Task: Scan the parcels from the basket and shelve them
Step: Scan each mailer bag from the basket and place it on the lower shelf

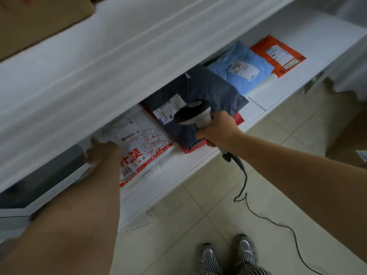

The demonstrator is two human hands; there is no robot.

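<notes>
Now the white parcel (139, 143), a crumpled mailer with red print and a cartoon figure, lies flat on the shelf (198, 165), its long axis running from the front edge back under the board above. Left hand (103, 153) presses its left edge; whether the fingers curl is unclear. Right of the parcel, the right hand (216, 130) grips a scanner (192, 114) over a dark grey parcel (200, 92).

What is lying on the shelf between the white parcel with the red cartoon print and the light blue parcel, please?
In the head view, a dark grey parcel lies between the white parcel and the light blue parcel, resting on a red one.
</notes>
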